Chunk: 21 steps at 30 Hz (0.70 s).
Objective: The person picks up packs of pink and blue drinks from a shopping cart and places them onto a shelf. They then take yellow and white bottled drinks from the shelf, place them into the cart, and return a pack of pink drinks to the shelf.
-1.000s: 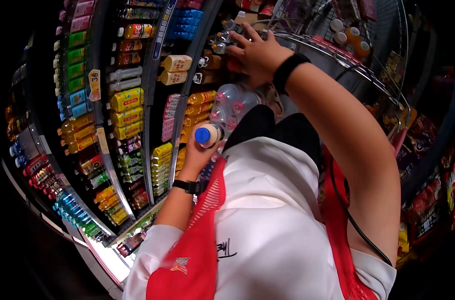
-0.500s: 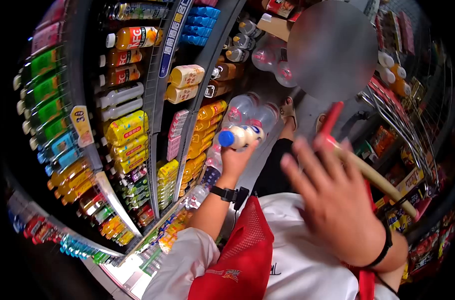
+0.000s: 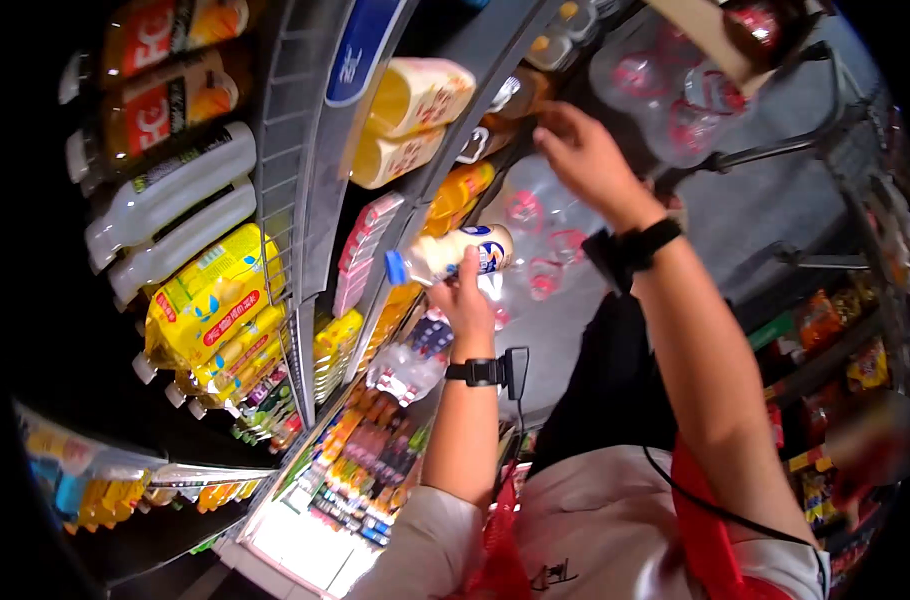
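Note:
My left hand (image 3: pixel 463 300) is wrapped round a cream-coloured bottle (image 3: pixel 460 252) with a blue cap and a blue label, tilted with its cap to the left. Up and to the right, my right hand (image 3: pixel 585 155) reaches toward the shelf with its fingers partly spread. Its fingertips are beside brown bottles (image 3: pixel 523 92) on the shelf; whether they touch cannot be made out. Two pale yellow bottles (image 3: pixel 410 95) stand on the shelf to the left of the hands. Orange-yellow packs (image 3: pixel 457 195) lie just above the held bottle.
Shelves at the left hold orange juice bottles (image 3: pixel 175 105) and yellow packs (image 3: pixel 215 295). Large clear bottles in wrapped packs (image 3: pixel 540 210) stand on the floor beyond my hands. An open cardboard box (image 3: pixel 710 40) is at the top right, a metal cart frame (image 3: pixel 775 150) below it.
The view has moved closer to the shelf. My right hand has gone from in front of my body to the shelf's brown bottles. The red-and-tan stick is out of sight. My left hand still holds the bottle.

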Available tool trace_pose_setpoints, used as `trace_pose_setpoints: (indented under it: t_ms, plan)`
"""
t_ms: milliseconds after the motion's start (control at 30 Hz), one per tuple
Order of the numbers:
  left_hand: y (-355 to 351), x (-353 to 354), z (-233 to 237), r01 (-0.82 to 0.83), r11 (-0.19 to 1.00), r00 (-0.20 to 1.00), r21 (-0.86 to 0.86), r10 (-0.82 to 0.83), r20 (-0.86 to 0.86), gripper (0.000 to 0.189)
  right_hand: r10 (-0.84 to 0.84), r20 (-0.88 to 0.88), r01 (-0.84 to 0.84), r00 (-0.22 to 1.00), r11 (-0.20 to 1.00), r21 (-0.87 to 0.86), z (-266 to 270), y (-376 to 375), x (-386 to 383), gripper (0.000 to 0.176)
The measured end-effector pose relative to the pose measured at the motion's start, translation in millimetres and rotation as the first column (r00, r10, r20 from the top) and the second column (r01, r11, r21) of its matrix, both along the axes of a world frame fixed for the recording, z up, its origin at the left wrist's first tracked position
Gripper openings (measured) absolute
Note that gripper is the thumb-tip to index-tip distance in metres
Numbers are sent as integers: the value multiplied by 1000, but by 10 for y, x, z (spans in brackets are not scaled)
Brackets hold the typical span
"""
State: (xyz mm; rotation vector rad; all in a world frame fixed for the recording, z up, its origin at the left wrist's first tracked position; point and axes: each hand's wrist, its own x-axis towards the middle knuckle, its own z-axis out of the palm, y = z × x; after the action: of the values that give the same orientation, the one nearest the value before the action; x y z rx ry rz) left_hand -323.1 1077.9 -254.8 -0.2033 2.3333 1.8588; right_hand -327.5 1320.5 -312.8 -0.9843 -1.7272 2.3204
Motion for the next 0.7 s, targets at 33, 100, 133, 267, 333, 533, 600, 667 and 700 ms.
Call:
trace_pose_setpoints:
  t_ms: [33, 100, 133, 267, 333, 533, 600, 667, 700]
  plan:
    - [12, -140, 30, -58, 994, 998, 90, 56, 28, 59, -32, -47, 34, 998, 998, 48, 50, -59, -151, 42]
    - [-39, -371, -53, -94, 980, 995, 174, 90, 33, 65, 22, -114, 0, 993, 983, 183, -3, -136, -473, 51]
    - [-60, -469, -97, -93, 973, 994, 213, 79, 73, 66, 78, -145, -44, 986, 974, 223, -49, -182, -607, 62]
    - [-19, -783, -446, 44, 991, 993, 127, -29, -118, 72, 154, -279, 35, 948, 819, 573, -250, -326, -1095, 80]
    - [47, -835, -533, 44, 988, 992, 146, -25, -123, 70, 197, -319, 23, 927, 819, 574, -339, -318, -1249, 81]
    - [-32, -1030, -821, 165, 986, 971, -35, -168, -170, 59, 266, -291, -59, 919, 822, 567, -347, -199, -1266, 73]
    - [14, -1043, -829, 81, 996, 976, -46, -89, -198, 57, 262, -282, -59, 923, 820, 569, -317, -215, -1272, 73]
    - [63, -1025, -747, 10, 996, 990, 94, 4, -140, 56, 267, -273, -63, 924, 812, 580, -319, -254, -1279, 73]
    - [39, -1023, -746, -18, 994, 989, 112, 33, -142, 57, 274, -275, -65, 921, 807, 587, -333, -327, -1299, 74]
